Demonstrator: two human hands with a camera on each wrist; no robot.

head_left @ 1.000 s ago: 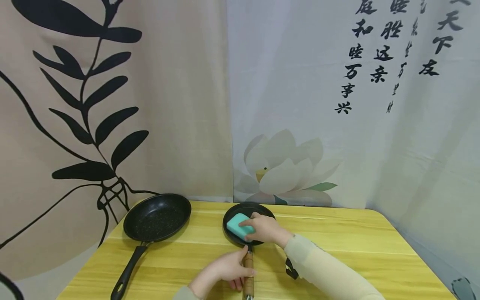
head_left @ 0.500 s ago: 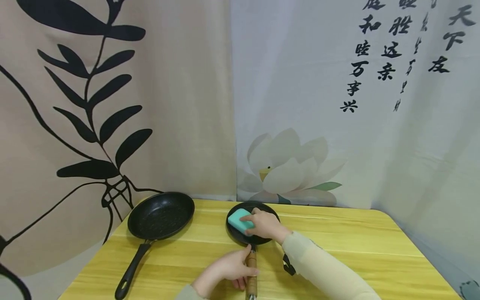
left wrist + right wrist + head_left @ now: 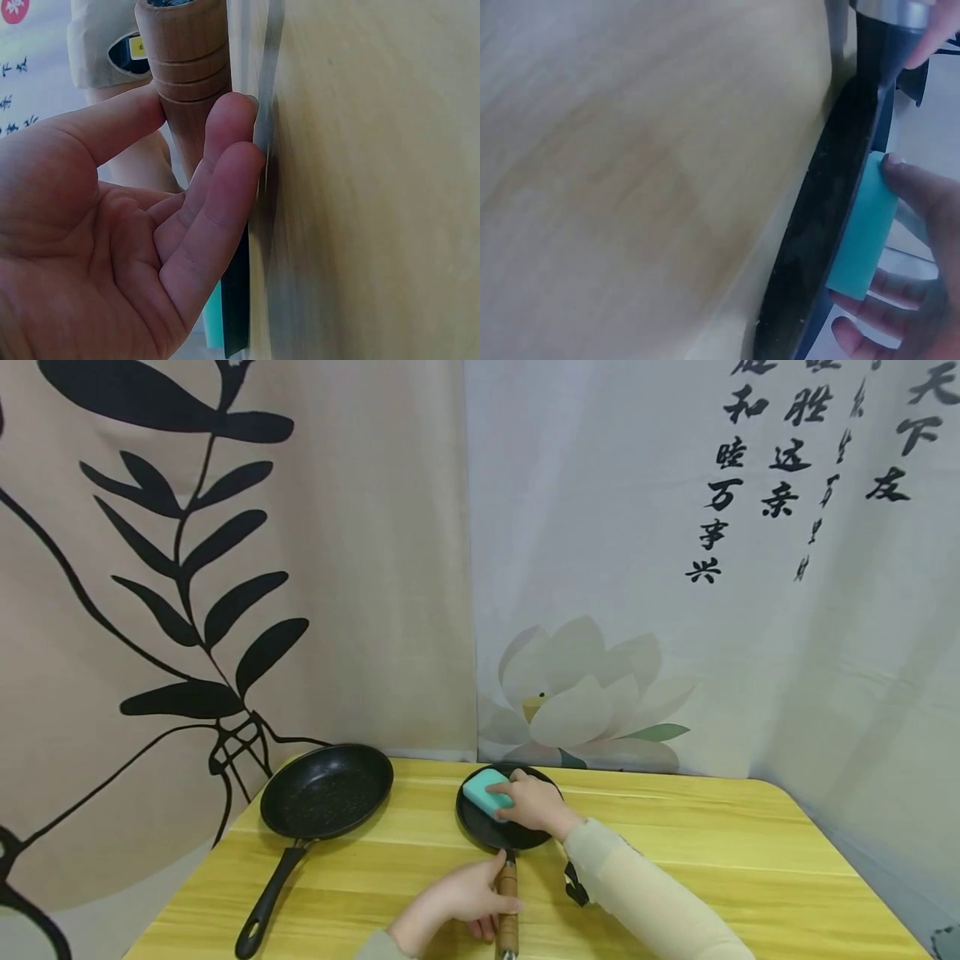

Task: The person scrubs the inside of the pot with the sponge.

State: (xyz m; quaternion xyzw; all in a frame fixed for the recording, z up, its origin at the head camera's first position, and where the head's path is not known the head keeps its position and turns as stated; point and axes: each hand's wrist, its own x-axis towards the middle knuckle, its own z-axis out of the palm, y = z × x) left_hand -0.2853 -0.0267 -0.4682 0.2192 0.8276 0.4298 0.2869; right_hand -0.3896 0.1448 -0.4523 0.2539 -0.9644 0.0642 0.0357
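Watching from my end, I had the left hand (image 3: 471,893) gripping the wooden handle (image 3: 508,935) of the small black frying pan (image 3: 491,833), thumb and fingers around it. The right hand (image 3: 534,804) was grasping the teal sponge (image 3: 481,788) inside that pan, toward its far left side. A bigger black frying pan (image 3: 326,793) sat well off to the left on the wood-grain table (image 3: 690,860).

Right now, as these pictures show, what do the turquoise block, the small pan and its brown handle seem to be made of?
Turquoise block: perhaps foam or sponge, matte and evenly coloured, though no pores are clear.
Small pan: probably metal with a dark coating, given its black, dull surface.
Brown handle: likely wood, smooth, with rings cut round it.
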